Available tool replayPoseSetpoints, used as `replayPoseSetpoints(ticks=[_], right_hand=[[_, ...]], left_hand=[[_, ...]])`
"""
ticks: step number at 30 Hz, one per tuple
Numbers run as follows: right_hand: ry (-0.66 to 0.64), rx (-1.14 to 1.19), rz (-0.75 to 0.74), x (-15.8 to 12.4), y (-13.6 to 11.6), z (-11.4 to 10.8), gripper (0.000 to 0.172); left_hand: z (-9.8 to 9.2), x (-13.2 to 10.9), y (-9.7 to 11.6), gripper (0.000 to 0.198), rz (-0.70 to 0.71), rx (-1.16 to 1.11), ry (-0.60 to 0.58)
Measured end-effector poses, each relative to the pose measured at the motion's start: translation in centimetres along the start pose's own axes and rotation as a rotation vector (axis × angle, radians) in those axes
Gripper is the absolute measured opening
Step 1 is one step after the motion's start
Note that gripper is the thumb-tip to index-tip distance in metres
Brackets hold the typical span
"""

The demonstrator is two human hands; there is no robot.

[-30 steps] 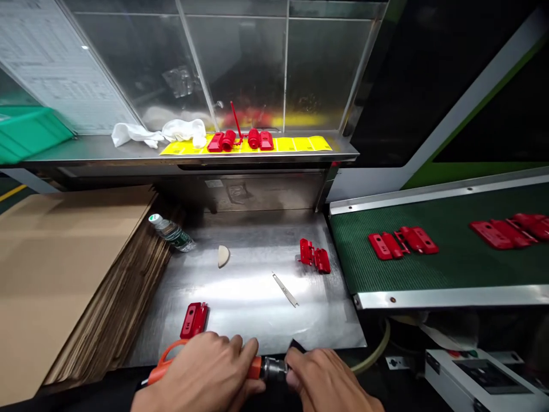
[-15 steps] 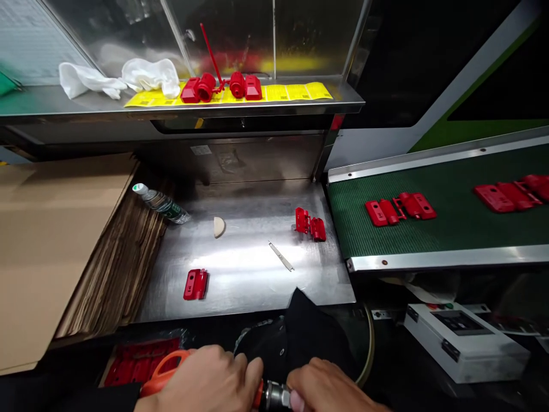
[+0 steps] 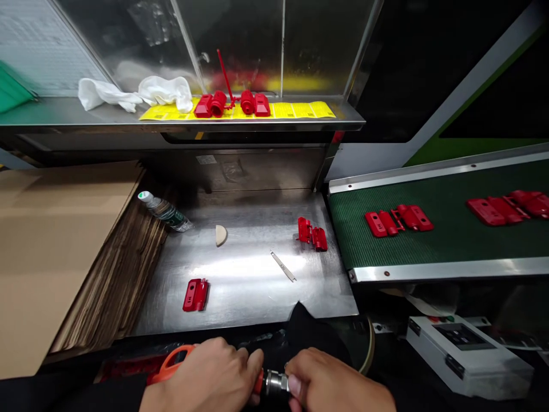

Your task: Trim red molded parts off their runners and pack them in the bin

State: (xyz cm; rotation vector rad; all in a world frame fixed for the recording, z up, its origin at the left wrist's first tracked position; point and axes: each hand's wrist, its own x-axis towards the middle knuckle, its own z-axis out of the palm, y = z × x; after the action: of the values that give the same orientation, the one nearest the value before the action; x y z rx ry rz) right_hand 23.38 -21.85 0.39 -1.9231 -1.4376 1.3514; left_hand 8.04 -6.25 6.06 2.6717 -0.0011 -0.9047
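My left hand (image 3: 206, 377) grips an orange-handled power tool (image 3: 178, 356) just below the near edge of the steel table. My right hand (image 3: 330, 382) closes around the tool's chrome metal end (image 3: 274, 383), and its fingers hide the tip. A black cloth (image 3: 311, 332) lies behind my hands. On the steel table (image 3: 253, 309) lie a red plastic part (image 3: 195, 295), a second red part (image 3: 312, 236), a thin metal strip (image 3: 283, 266) and a beige half-round piece (image 3: 221, 235).
Cardboard sheets (image 3: 64, 246) are stacked at left, beside a water bottle (image 3: 163, 212). A green conveyor belt (image 3: 429, 229) carries red parts at right. A shelf (image 3: 86, 114) behind holds white cloth, yellow labels and red parts. A white control box (image 3: 467, 357) sits low right.
Compared with one second ago, my hands and the tool sit lower, below the table edge, and the black cloth shows more. The view has shifted slightly between frames.
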Motion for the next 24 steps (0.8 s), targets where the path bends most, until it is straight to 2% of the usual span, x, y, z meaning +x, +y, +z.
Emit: replayPoseSetpoints(ticks=[4,6,8,10,12,15,19,24], right_hand=[[-0.113,0.0,-0.007,1.3,-2.1,-2.9,0.033],[-0.045,-0.115,-0.074,1.4,-2.8,-4.1,0.032],[0.097,-0.269,-0.175,1.2,-2.8,-4.6,0.031],[0.204,-0.44,-0.266,1.2,-2.3,-4.5,0.034],[0.212,-0.554,-0.293,1.4,-1.4,-3.8,0.033],[0.225,-0.54,-0.211,1.8,-0.2,-2.3,0.033],[0.341,-0.343,0.012,2.0,-0.4,-1.4,0.027],[0.232,-0.093,0.136,2.3,-2.0,-1.9,0.027]], left_hand=[[-0.3,-0.2,-1.7,0.011,-0.061,-0.047,0.145],[-0.5,-0.2,-2.6,0.008,-0.082,-0.058,0.214],[-0.7,-0.3,-3.4,0.008,-0.1,-0.064,0.273],[-0.9,-0.2,-3.9,0.008,-0.12,-0.056,0.317],[-1.2,-0.2,-4.0,0.01,-0.136,-0.042,0.324],[-1.6,0.1,-3.7,0.013,-0.141,-0.032,0.274],[-1.9,0.6,-2.9,0.015,-0.163,0.002,0.237],[-1.4,1.1,-2.7,0.018,-0.152,0.084,0.208]])
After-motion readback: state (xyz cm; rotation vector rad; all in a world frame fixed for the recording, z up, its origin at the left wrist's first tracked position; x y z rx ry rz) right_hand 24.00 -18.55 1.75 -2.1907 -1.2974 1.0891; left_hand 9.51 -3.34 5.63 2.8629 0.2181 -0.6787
